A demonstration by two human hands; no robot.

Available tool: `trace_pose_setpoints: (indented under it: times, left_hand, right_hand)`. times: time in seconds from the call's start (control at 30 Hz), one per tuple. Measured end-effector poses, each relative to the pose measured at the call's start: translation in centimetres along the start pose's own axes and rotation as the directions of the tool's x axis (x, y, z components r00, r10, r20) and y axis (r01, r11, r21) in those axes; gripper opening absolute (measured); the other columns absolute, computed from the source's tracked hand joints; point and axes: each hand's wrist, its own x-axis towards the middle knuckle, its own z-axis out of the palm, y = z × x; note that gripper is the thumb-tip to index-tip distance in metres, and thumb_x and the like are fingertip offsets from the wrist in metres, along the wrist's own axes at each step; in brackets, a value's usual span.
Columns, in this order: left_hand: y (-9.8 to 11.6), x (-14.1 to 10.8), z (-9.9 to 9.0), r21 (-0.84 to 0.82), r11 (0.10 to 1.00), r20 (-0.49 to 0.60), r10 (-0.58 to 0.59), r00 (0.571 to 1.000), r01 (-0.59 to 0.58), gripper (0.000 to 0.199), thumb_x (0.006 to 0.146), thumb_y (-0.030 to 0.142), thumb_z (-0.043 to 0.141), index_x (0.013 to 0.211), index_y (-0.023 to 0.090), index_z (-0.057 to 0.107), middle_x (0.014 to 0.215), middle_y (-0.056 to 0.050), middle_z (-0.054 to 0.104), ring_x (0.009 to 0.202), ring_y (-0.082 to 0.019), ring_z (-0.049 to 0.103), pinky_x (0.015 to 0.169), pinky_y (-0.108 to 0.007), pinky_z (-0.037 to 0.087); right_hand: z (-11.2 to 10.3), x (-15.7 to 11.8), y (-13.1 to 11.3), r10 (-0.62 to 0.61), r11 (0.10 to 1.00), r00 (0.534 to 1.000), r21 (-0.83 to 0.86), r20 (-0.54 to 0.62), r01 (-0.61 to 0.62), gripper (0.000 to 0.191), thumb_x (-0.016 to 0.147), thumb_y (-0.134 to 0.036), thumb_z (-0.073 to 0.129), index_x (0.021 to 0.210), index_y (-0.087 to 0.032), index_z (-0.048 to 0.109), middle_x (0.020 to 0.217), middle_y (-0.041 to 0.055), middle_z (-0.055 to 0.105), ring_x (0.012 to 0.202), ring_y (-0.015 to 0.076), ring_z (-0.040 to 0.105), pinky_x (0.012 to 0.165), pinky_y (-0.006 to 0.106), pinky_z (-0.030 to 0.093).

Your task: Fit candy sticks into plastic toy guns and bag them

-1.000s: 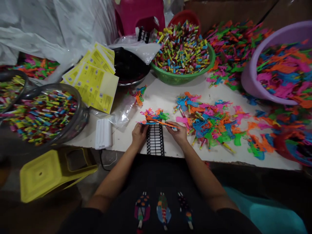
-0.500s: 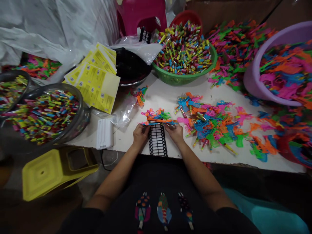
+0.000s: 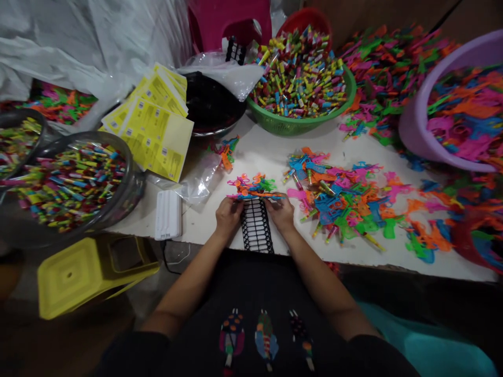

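The left hand (image 3: 229,213) and right hand (image 3: 280,212) pinch a row of coloured toys (image 3: 257,195) lying crosswise on a black rack (image 3: 257,230) whose length runs off the table's (image 3: 267,152) near edge, a toy pile (image 3: 341,201) just beside.

This is a small hand-assembly workshop for cheap plastic toys, run at piecework scale rather than a factory line. A worn white board (image 3: 275,152) serves as the bench, and bulk stock crowds every edge: a green basket (image 3: 310,123) heaped with small wrapped tubes at the far edge, a purple tub (image 3: 416,141) of bright toy parts at the right, a grey basin (image 3: 129,193) of more tubes off the left edge. Loose parts (image 3: 346,199) litter the middle. Yellow label sheets (image 3: 157,131), clear plastic bags (image 3: 200,180) and plastic sheeting (image 3: 78,47) point to packing work. Low plastic stools (image 3: 78,272) stand nearby.
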Motion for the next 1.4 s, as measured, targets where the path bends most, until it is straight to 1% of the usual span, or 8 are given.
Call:
trace_pose_setpoints:
  times: [0.2,0.43,0.6,0.7,0.87,1.07,1.27,1.4]
  left_hand:
    - [0.0,0.1,0.0,0.004,1.0,0.025,0.0,1.0,0.0,0.013,0.078,0.029,0.055,0.076,0.016,0.058,0.07,-0.003,0.06,0.069,-0.013,0.058,0.064,-0.025,0.045]
    - [0.4,0.0,0.0,-0.012,0.998,0.043,-0.055,0.998,0.056,0.016,0.079,0.031,0.054,0.081,0.016,0.058,0.075,-0.005,0.061,0.073,-0.015,0.057,0.069,-0.028,0.045]
    - [0.6,0.3,0.0,-0.037,0.996,0.056,-0.075,0.996,0.077,0.013,0.078,0.029,0.054,0.076,0.017,0.058,0.071,-0.003,0.059,0.072,-0.015,0.056,0.069,-0.028,0.045]
    - [0.7,0.4,0.0,-0.049,0.992,0.037,-0.114,0.993,0.116,0.012,0.077,0.029,0.055,0.074,0.017,0.058,0.071,-0.003,0.059,0.073,-0.015,0.056,0.069,-0.028,0.045]
    - [0.5,0.2,-0.4,-0.085,0.986,0.102,-0.132,0.986,0.141,0.014,0.076,0.031,0.056,0.077,0.017,0.06,0.074,-0.002,0.064,0.069,-0.013,0.059,0.066,-0.024,0.046]
    - [0.2,-0.5,-0.5,-0.096,0.979,0.081,-0.172,0.982,0.179,0.016,0.074,0.033,0.059,0.076,0.018,0.061,0.072,-0.002,0.065,0.066,-0.013,0.061,0.063,-0.024,0.047]
    - [0.0,-0.2,-0.3,-0.137,0.983,0.057,-0.116,0.992,0.123,0.014,0.072,0.031,0.06,0.076,0.017,0.06,0.074,-0.003,0.063,0.069,-0.013,0.06,0.066,-0.025,0.048]
    - [0.1,-0.1,-0.3,-0.133,0.986,0.035,-0.092,0.995,0.096,0.014,0.073,0.03,0.059,0.079,0.017,0.06,0.079,-0.003,0.063,0.074,-0.014,0.06,0.069,-0.026,0.048]
  right_hand:
    - [-0.6,1.0,0.2,-0.101,0.995,0.994,-0.014,0.047,0.102,0.019,0.07,-0.037,0.061,0.082,-0.022,0.06,0.084,0.0035,0.063,0.079,0.0156,0.06,0.072,0.03,0.051]
    - [0.8,0.7,0.5,0.143,0.943,0.981,0.281,0.134,-0.176,0.033,0.068,-0.039,0.062,0.094,-0.02,0.055,0.082,0.0009,0.064,0.075,0.0139,0.062,0.07,0.028,0.052]
    - [1.2,0.5,-0.1,0.099,0.995,0.995,0.028,0.024,-0.099,0.022,0.07,-0.039,0.06,0.076,-0.019,0.06,0.075,0.0033,0.062,0.072,0.0154,0.06,0.067,0.029,0.051]
    - [1.0,0.4,-0.6,-0.026,0.997,1.0,-0.07,0.008,0.027,0.018,0.074,-0.036,0.056,0.07,-0.019,0.059,0.07,0.0029,0.06,0.069,0.0149,0.058,0.064,0.029,0.05]
    - [0.3,-0.2,-0.8,-0.214,0.968,0.976,-0.128,0.034,0.216,0.019,0.077,-0.034,0.054,0.065,-0.02,0.057,0.071,0.003,0.06,0.072,0.0148,0.057,0.067,0.029,0.048]
    - [0.5,-0.4,-0.6,-0.22,0.951,0.974,-0.212,0.048,0.225,0.019,0.077,-0.033,0.054,0.063,-0.02,0.057,0.068,0.0026,0.06,0.069,0.0153,0.056,0.065,0.029,0.046]
    - [0.4,0.5,-1.6,-0.06,0.939,0.99,-0.331,0.125,0.098,0.024,0.077,-0.037,0.052,0.065,-0.019,0.06,0.064,0.0024,0.06,0.064,0.0152,0.055,0.061,0.027,0.043]
    - [0.5,0.1,-1.9,-0.074,0.905,0.989,-0.407,0.127,0.121,0.026,0.08,-0.037,0.05,0.071,-0.017,0.064,0.067,0.0045,0.061,0.068,0.0161,0.055,0.066,0.027,0.042]
